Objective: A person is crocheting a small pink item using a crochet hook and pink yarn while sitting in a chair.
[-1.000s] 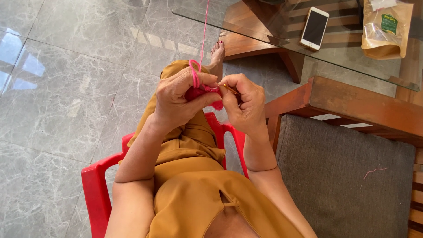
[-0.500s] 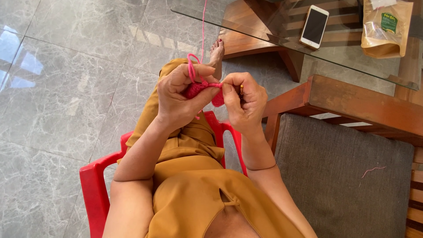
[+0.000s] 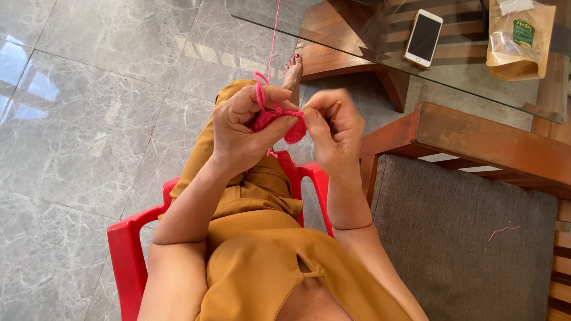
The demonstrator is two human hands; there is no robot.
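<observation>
Little is changed since the earlier frame: one pink crochet piece (image 3: 279, 122) is kept pinched by the left hand (image 3: 247, 128). One hook (image 3: 335, 110), at three o'clock, is gripped by the curled right hand (image 3: 336, 134); one yarn strand (image 3: 273, 35) runs toward twelve o'clock.

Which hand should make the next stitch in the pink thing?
Probably the right hand: it pinches the hook at the pink crochet piece. The left hand grips the piece, yarn looped over a finger.
</observation>
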